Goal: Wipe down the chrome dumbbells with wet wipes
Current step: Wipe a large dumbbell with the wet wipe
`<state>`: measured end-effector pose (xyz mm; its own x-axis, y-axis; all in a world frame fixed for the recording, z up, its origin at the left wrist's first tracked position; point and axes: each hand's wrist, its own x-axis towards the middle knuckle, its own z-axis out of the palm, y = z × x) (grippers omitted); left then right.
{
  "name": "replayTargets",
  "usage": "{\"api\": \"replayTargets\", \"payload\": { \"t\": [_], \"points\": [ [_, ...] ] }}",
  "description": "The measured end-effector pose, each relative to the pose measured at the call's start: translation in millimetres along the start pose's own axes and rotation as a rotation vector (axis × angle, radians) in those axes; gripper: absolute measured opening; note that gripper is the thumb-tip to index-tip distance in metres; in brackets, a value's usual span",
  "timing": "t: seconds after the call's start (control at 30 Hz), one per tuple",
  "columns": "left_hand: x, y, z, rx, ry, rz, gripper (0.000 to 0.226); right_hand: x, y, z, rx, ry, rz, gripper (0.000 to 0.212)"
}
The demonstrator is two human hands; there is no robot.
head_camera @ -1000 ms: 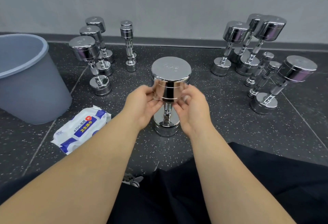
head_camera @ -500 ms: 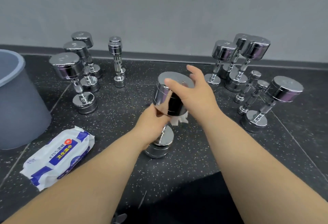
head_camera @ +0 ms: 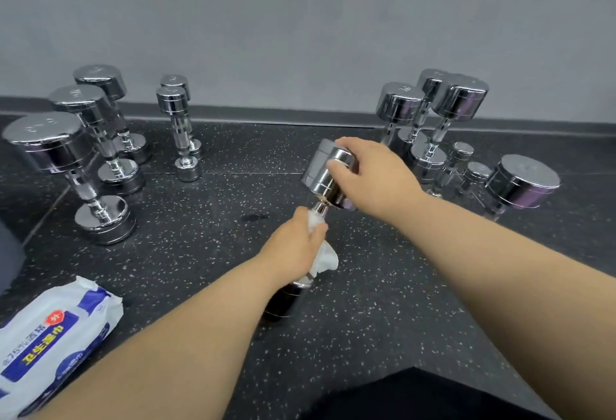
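The dumbbell [head_camera: 320, 176] leans tilted, its lower head down on the floor [head_camera: 383, 286]. The right hand [head_camera: 376, 173] curls its fingers over the top head. The left hand [head_camera: 293, 246] grips a wet wipe [head_camera: 325, 258] round the handle. The wipe pack [head_camera: 56, 326] lies left of the dumbbell, and other weights [head_camera: 66, 153] stand on either side of it.

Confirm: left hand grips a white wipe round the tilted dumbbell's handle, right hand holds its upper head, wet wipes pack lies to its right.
One slip: the head view shows the wet wipes pack lying to the left of the dumbbell, not the right. The rest stands: the left hand grips the wipe round the handle, the right hand holds the upper head.
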<state>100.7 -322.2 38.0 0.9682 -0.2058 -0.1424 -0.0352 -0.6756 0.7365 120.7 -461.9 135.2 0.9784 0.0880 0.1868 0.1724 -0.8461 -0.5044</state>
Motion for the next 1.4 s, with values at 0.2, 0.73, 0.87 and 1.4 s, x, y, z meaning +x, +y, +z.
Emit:
{"api": "replayTargets", "payload": {
  "t": [0.2, 0.73, 0.87, 1.4],
  "points": [
    [46, 12, 26, 0.227, -0.122, 0.025, 0.023, 3, 68, 28, -0.357, -0.037, -0.260, 0.047],
    [73, 32, 75, 0.695, -0.358, 0.109, 0.031, -29, 169, 54, -0.337, -0.292, -0.240, 0.045],
    [71, 32, 78, 0.751, -0.115, 0.143, 0.021, -17, 171, 57, -0.275, -0.237, -0.236, 0.041],
    [70, 43, 73, 1.140, -0.194, 0.008, 0.027, 30, 172, 68, -0.258, -0.147, -0.042, 0.030]
  ]
}}
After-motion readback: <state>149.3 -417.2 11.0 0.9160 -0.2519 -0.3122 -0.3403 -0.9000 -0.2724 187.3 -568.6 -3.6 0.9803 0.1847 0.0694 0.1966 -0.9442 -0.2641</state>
